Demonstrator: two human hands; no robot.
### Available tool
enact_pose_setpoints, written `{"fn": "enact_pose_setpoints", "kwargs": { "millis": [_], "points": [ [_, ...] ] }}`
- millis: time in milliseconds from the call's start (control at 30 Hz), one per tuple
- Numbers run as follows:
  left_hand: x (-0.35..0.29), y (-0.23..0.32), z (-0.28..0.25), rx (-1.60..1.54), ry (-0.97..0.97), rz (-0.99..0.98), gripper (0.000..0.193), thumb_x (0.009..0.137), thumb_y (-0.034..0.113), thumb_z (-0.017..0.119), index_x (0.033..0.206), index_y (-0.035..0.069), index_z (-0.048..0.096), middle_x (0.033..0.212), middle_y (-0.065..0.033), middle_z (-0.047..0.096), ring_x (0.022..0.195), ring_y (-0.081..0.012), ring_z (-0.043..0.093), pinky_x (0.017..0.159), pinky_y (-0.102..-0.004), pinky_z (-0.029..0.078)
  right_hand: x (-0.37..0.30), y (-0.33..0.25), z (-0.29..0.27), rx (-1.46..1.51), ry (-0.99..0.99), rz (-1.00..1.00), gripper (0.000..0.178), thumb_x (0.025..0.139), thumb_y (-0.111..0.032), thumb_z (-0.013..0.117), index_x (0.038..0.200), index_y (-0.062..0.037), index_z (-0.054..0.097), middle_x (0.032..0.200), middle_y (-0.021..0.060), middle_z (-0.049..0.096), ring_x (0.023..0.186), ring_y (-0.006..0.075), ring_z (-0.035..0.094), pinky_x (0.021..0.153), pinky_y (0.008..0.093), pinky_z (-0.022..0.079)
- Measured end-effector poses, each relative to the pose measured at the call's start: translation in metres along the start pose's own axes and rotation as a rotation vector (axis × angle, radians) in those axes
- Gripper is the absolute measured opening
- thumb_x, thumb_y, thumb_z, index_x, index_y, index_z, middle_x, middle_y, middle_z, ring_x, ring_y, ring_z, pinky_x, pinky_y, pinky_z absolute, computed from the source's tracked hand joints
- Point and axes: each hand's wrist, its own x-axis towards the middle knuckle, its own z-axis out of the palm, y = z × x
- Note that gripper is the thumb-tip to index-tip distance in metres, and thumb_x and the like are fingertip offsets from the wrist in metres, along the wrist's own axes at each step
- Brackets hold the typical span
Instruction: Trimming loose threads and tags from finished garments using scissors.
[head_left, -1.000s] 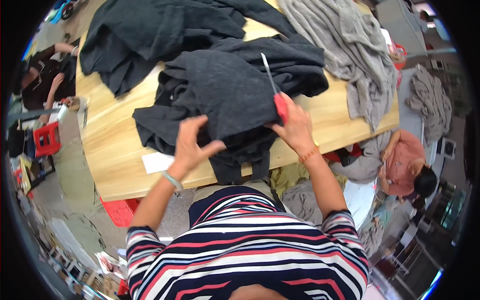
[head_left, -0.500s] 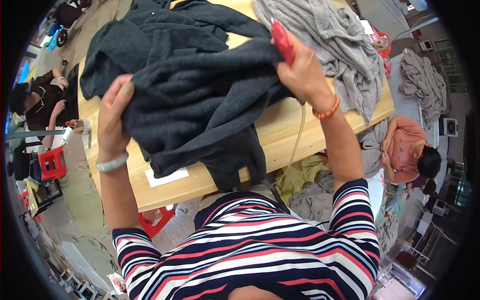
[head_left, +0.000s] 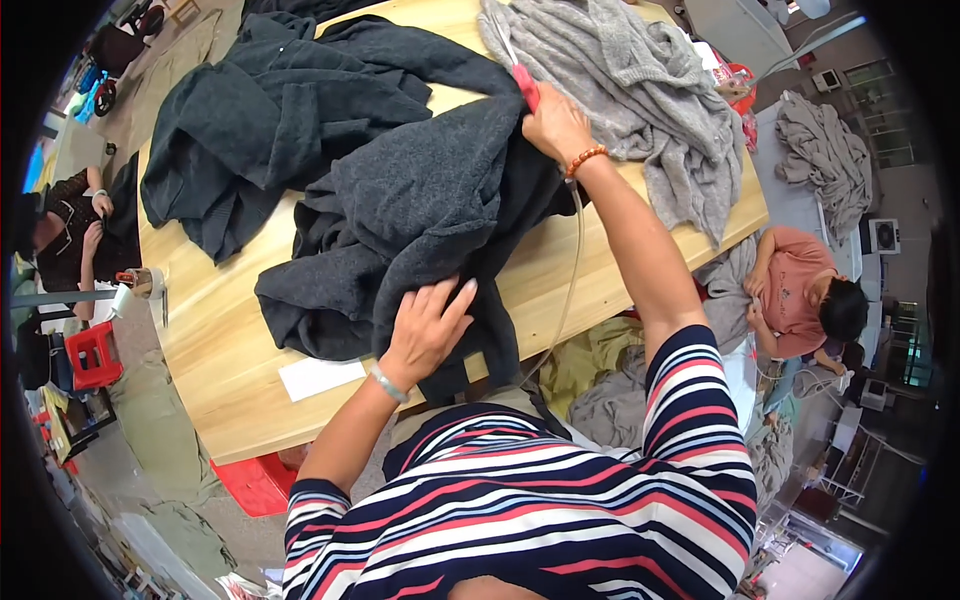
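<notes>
A dark charcoal knit garment (head_left: 415, 185) lies bunched on the wooden table before me. My left hand (head_left: 428, 328) rests on its near edge, fingers stretched out and slightly spread on the cloth. At the garment's far right, my right hand (head_left: 556, 128) is closed around a red-handled tool (head_left: 526, 88) with a slim metal tip pointing away from me. A pale cord (head_left: 572, 290) runs from below that wrist down over the table edge. Whether the right fingers also pinch cloth is hidden. Another dark garment (head_left: 225, 130) spreads out farther left.
A heap of grey knitwear (head_left: 640, 90) covers the table's far right. White paper (head_left: 320, 378) lies near the wooden table's (head_left: 215, 390) front edge. Under it stands a red stool (head_left: 255, 485). Co-workers sit at the right (head_left: 795, 290) and left (head_left: 70, 225). Grey and yellowish cloth lies below the table's right edge.
The dark garment has come down from being held up between both hands onto the table. My left hand let go of its left edge and moved right and nearer; my right hand shifted slightly left.
</notes>
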Motion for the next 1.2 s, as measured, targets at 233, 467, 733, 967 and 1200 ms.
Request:
{"fn": "enact_pose_setpoints", "kwargs": {
  "millis": [233, 467, 733, 967, 1200],
  "points": [
    [0.058, -0.021, 0.01, 0.18, 0.101, -0.326, 0.06, 0.068, 0.04, 0.077, 0.114, 0.006, 0.062, 0.134, -0.0179, 0.044, 0.12, -0.0375, 0.039, 0.101, -0.0489, 0.027, 0.046, -0.133, -0.079, 0.092, 0.183, -0.263, 0.026, 0.086, -0.021, 0.049, 0.101, -0.0034, 0.061, 0.1, 0.0277, 0.064, 0.099, 0.0417, 0.062, 0.085, 0.0478, 0.049],
    [0.04, -0.122, -0.01, -0.954, 0.486, -0.81, 0.019, 0.094, 0.02, 0.059, 0.093, 0.001, 0.063, 0.076, -0.0025, 0.065, 0.073, -0.0103, 0.061, 0.072, -0.0237, 0.048, 0.045, -0.17, -0.039, 0.012, -0.025, -0.457, 0.033, 0.082, -0.032, 0.06, 0.096, -0.0022, 0.066, 0.097, 0.0207, 0.067, 0.093, 0.039, 0.064, 0.08, 0.0442, 0.05],
    [0.086, -0.027, -0.009, 0.036, 0.205, -0.361, 0.087, 0.061, 0.025, 0.085, 0.134, 0.005, 0.042, 0.121, -0.0175, 0.05, 0.109, -0.0348, 0.048, 0.091, -0.0412, 0.042, -0.035, -0.042, -0.032, 0.1, -0.153, -0.303, 0.035, 0.087, -0.03, 0.062, 0.11, -0.0033, 0.057, 0.093, 0.0245, 0.064, 0.092, 0.0428, 0.059, 0.078, 0.0464, 0.047],
    [0.073, -0.123, 0.027, -0.836, 0.219, -0.684, 0.014, 0.089, 0.013, 0.063, 0.096, 0.001, 0.065, 0.087, -0.0051, 0.067, 0.078, -0.0205, 0.065, 0.07, -0.0327, 0.052, -0.123, 0.002, -0.057, 0.101, -0.376, -0.298, 0.034, 0.086, -0.029, 0.062, 0.109, -0.0049, 0.057, 0.089, 0.0238, 0.065, 0.087, 0.043, 0.061, 0.077, 0.0489, 0.048],
    [0.072, -0.124, 0.011, -1.716, 0.4, -0.886, 0.022, 0.093, 0.017, 0.06, 0.106, 0.0, 0.065, 0.101, -0.0043, 0.068, 0.095, -0.014, 0.062, 0.088, -0.0275, 0.049, -0.171, -0.012, -0.052, 0.073, -0.764, -0.401, 0.03, 0.084, -0.029, 0.064, 0.094, -0.0015, 0.062, 0.078, 0.0225, 0.064, 0.082, 0.0407, 0.062, 0.075, 0.0477, 0.048]
  ]
}}
